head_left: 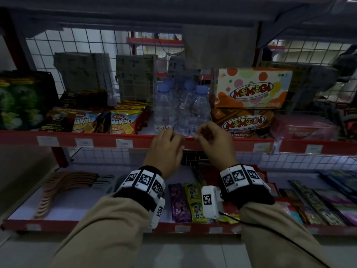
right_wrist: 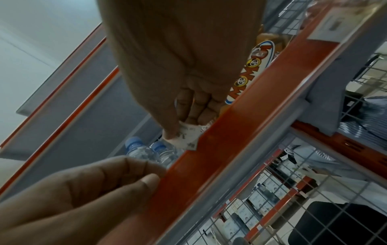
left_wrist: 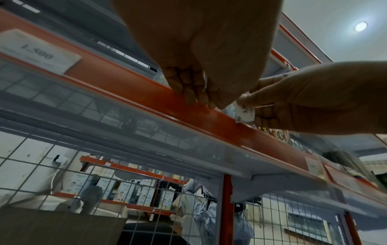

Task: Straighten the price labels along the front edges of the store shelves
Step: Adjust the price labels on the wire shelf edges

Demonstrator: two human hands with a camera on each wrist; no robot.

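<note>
Head view: right hand (head_left: 214, 140) pinches price label (right_wrist: 188, 137); left hand (head_left: 167, 146) fingers press red shelf rail (head_left: 96, 141).

Head looks down; wrists (seemingly close) upward.

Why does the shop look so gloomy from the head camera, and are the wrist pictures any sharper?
Head view: dim, corners darkened, shelf rail bowed by the wide lens. Left wrist view: ceiling lamp glares, near label blurred. Right wrist view: the held price label reads soft.
</note>
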